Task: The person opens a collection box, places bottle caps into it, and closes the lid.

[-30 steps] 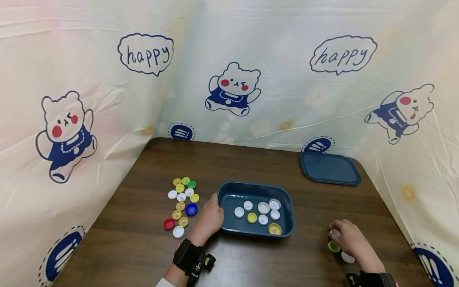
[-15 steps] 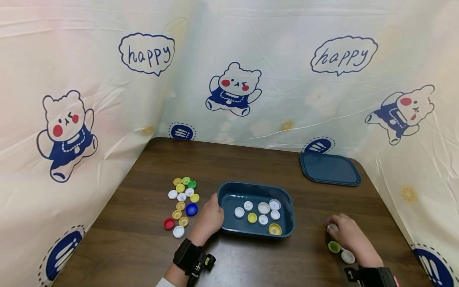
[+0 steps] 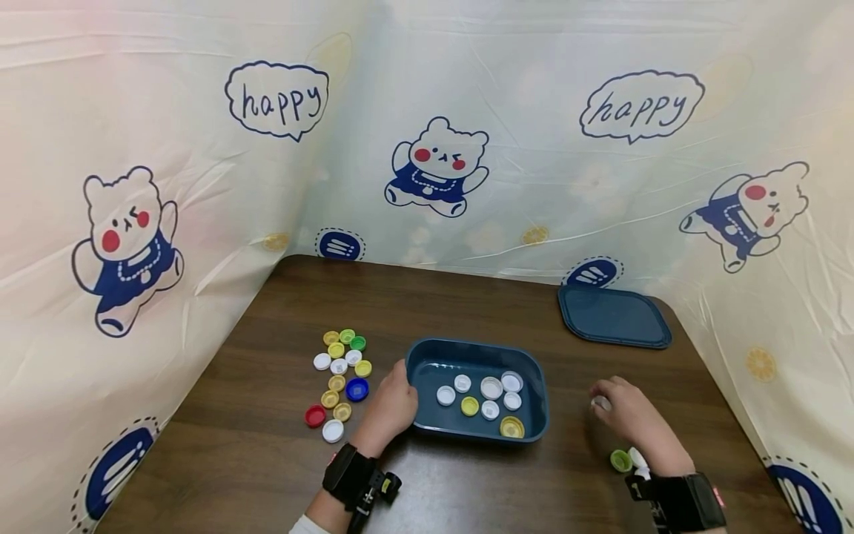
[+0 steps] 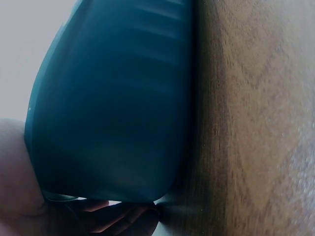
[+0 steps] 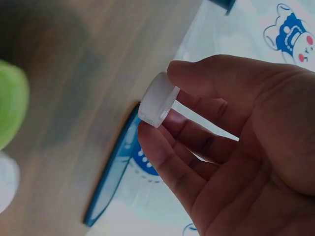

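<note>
As the right hand (image 3: 630,417) pinches one squat white cap (image 5: 157,100), the left hand (image 3: 390,404) grips one tray (image 3: 437,363) of eight caps (image 3: 491,387).

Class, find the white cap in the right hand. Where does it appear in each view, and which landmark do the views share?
Head: the white cap is lower right, at the fingertips of the right hand.
Left wrist: not in it; the blue box fills much of the picture.
Right wrist: just left of centre, upper half, pinched by the right hand.
Shared landmark: the brown tabletop, in all three.
</note>
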The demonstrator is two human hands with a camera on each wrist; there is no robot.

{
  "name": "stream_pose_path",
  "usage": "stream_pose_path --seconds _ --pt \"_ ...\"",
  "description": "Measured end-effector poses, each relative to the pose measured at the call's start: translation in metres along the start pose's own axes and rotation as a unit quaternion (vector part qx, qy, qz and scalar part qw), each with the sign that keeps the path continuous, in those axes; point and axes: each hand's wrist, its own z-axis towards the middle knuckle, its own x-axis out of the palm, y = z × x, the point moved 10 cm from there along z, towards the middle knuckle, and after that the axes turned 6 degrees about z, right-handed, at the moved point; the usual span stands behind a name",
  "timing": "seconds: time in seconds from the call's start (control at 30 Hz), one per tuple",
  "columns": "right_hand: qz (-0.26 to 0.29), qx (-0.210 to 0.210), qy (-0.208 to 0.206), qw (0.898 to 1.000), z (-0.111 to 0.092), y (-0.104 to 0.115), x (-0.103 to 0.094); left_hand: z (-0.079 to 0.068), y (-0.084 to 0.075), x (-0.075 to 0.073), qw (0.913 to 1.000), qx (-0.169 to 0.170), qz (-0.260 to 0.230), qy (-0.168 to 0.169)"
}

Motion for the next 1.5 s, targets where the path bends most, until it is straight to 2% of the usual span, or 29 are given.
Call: stream_pose_path --seconds 0.4,0.73,1.07,1.5 --pt "0.005 -0.040 -0.017 0.999 0.023 0.045 -0.007 0.000 0.000 0.000 1.0000 0.000 -0.003 0.001" --pt "0.026 -0.060 -0.012 0.998 0.041 0.076 -0.006 0.001 0.000 0.001 1.0000 -0.002 0.003 0.001" --pt "0.036 -0.081 0.000 0.996 0.050 0.106 0.000 0.001 0.001 0.001 1.0000 -0.002 0.004 -0.001" --pt "0.032 -0.098 0.014 0.995 0.057 0.125 0.009 0.000 0.000 -0.001 0.9999 0.006 0.009 -0.005"
